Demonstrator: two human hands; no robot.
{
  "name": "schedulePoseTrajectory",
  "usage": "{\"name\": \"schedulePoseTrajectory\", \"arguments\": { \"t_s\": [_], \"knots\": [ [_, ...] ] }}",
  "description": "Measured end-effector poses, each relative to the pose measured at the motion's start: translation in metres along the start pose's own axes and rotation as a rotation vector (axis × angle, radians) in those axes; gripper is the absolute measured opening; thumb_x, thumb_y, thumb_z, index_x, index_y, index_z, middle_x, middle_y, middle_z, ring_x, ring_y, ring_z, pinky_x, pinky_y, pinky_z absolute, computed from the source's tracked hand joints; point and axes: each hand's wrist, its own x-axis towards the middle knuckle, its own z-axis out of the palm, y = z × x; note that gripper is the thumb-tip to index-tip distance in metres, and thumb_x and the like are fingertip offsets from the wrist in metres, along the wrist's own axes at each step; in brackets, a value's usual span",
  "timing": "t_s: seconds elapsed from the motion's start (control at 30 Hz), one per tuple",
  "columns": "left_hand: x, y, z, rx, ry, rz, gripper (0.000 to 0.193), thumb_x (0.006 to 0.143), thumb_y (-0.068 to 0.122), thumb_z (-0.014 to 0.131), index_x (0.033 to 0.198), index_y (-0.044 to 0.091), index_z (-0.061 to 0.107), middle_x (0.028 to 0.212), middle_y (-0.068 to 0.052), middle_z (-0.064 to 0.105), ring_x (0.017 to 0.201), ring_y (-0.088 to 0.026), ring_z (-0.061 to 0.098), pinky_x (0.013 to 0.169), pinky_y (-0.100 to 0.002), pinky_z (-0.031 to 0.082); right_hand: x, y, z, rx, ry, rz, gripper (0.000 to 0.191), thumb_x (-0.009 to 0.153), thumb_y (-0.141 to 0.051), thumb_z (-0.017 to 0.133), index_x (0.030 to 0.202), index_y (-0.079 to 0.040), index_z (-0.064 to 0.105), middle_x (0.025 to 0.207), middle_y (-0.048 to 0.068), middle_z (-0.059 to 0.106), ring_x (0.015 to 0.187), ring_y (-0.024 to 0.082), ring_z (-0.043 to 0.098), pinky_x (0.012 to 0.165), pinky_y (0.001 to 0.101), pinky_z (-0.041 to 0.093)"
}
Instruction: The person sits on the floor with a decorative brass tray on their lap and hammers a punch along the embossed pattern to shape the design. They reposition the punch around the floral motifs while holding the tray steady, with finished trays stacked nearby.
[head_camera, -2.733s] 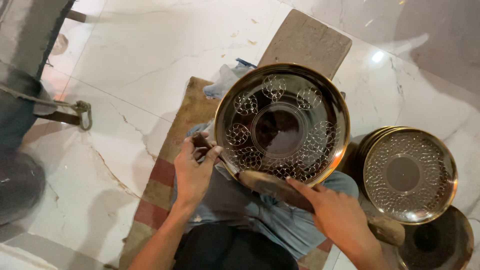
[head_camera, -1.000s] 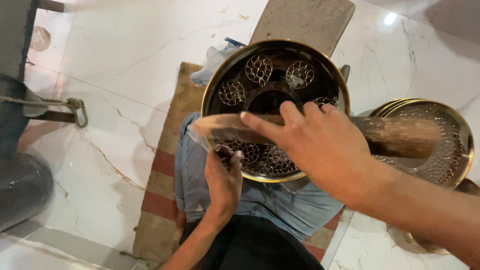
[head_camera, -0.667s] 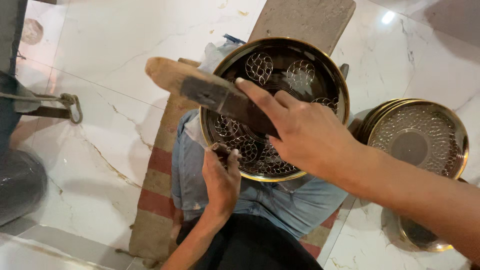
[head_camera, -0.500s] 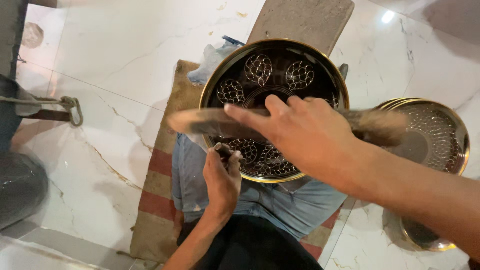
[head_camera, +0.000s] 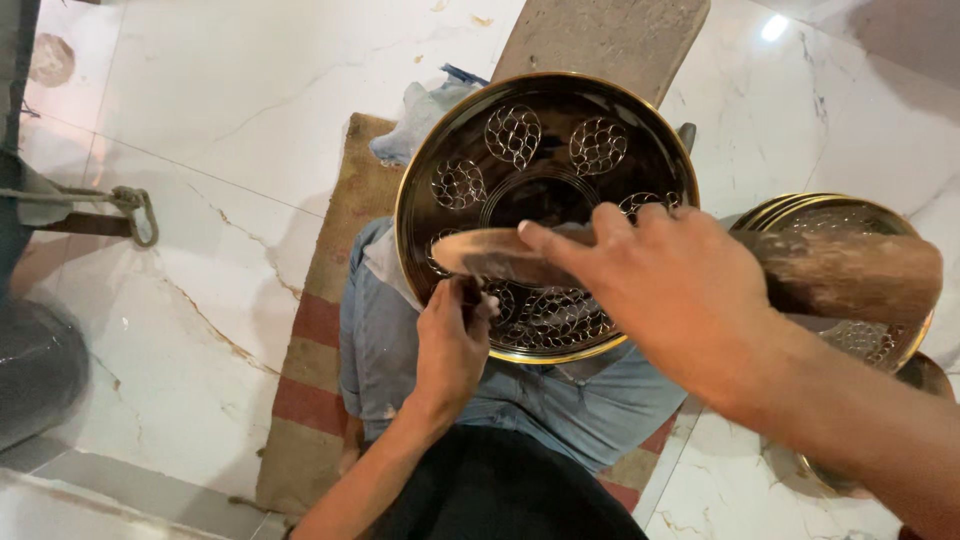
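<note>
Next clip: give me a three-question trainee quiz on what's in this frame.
1. True or false: the right hand holds a wooden mallet.
2. The left hand is at the plate's A) near rim B) far rim C) centre.
3. What lies under the person's leg?

Key: 1 true. 2 A. 3 A striped mat on the floor.

free: marble floor (head_camera: 200, 120) left | blocked: stacked plates (head_camera: 860, 215) right, stone slab (head_camera: 600, 35) ahead of brass plate (head_camera: 545, 130)
</note>
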Motion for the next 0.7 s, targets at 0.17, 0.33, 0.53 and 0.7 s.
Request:
{"name": "schedulePoseTrajectory", "arguments": {
  "t_s": [0.17, 0.33, 0.53, 0.7],
  "knots": [
    [0.008, -0.006, 0.004, 0.015, -0.111, 0.013, 0.02, 0.086, -0.005, 0.068, 0.105, -0.003, 0.061, 0.096, -0.017, 0.067, 0.084, -0.032, 0.068, 0.075, -0.038, 0.055, -0.012, 0.014, 0.017, 0.13, -0.153, 0.143, 0.088, 0.095, -0.01, 0.057, 0.169, -0.039, 0.02, 0.098, 0.009, 0.062, 0.074, 0.026, 0.072, 0.059, 0.0405, 0.059],
    [0.024, -0.011, 0.006, -0.109, -0.308, 0.016, 0.027, 0.087, -0.004, 0.066, 0.114, -0.005, 0.065, 0.104, -0.019, 0.07, 0.095, -0.035, 0.07, 0.084, -0.038, 0.057, -0.033, 0.021, 0.043, 0.173, -0.129, 0.222, 0.093, 0.087, -0.015, 0.064, 0.168, -0.041, 0.025, 0.099, 0.007, 0.064, 0.079, 0.027, 0.073, 0.063, 0.0426, 0.06],
    [0.05, -0.012, 0.006, -0.035, -0.605, 0.162, 0.034, 0.081, 0.002, 0.072, 0.114, -0.005, 0.07, 0.108, -0.023, 0.072, 0.102, -0.04, 0.07, 0.087, -0.042, 0.056, -0.065, 0.013, 0.092, 0.447, -0.123, 0.485, 0.087, 0.087, -0.024, 0.07, 0.162, -0.039, 0.029, 0.107, 0.01, 0.069, 0.086, 0.037, 0.073, 0.075, 0.0498, 0.059],
    [0.069, -0.006, 0.014, 0.013, -0.792, 0.393, 0.038, 0.076, 0.009, 0.08, 0.11, -0.006, 0.07, 0.1, -0.023, 0.072, 0.096, -0.044, 0.068, 0.085, -0.047, 0.052, -0.093, -0.021, 0.15, 0.873, 0.198, 0.792, 0.087, 0.079, -0.024, 0.078, 0.155, -0.027, 0.036, 0.104, 0.019, 0.07, 0.092, 0.045, 0.07, 0.076, 0.0517, 0.055]
  ]
}}
